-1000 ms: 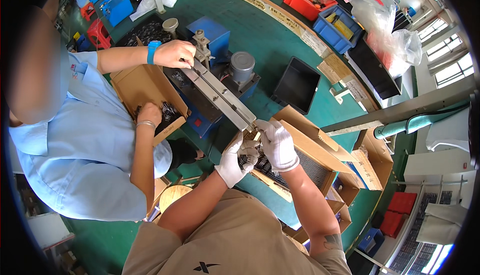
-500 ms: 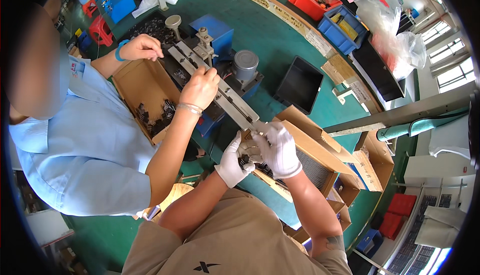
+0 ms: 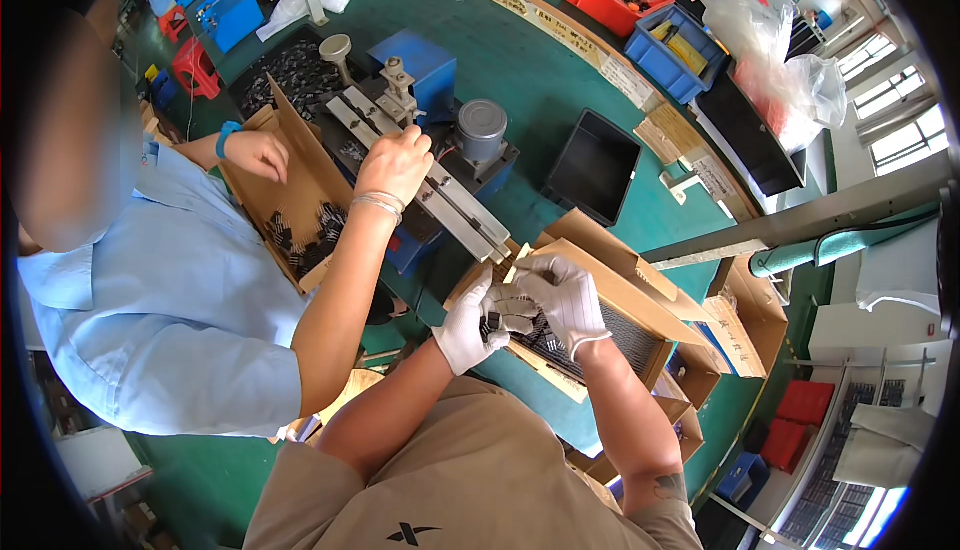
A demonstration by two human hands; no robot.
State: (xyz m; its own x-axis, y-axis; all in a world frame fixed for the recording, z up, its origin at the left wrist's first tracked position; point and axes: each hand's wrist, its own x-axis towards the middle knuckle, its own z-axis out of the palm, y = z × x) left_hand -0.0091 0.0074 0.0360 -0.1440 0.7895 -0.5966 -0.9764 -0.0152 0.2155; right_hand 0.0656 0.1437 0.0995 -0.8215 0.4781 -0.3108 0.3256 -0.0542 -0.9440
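Observation:
My left hand (image 3: 472, 325), in a white glove, is closed around several small black parts (image 3: 490, 324); some dark ends show between its fingers. Beside it my right hand (image 3: 562, 300), also gloved, has its fingers bent together near the left fingertips. What lies in that pinch is too small to make out. Both hands are over a cardboard box (image 3: 655, 368) holding rows of dark parts (image 3: 622, 335). Just beyond them ends a sloping metal rail (image 3: 455, 212) with a dark groove. A co-worker's hand (image 3: 398, 165) is at the rail's upper part.
The co-worker's other hand (image 3: 258, 155) is over an open carton (image 3: 240, 172) with loose black parts. A blue machine (image 3: 425, 70) with a grey round cylinder (image 3: 482, 130) stands behind the rail. A black tray (image 3: 595, 165) lies right of it. A metal beam (image 3: 800, 225) crosses at right.
My right hand has come down slightly from the rail's end toward the box. The co-worker's far hand has dropped from near the rail to over the open carton.

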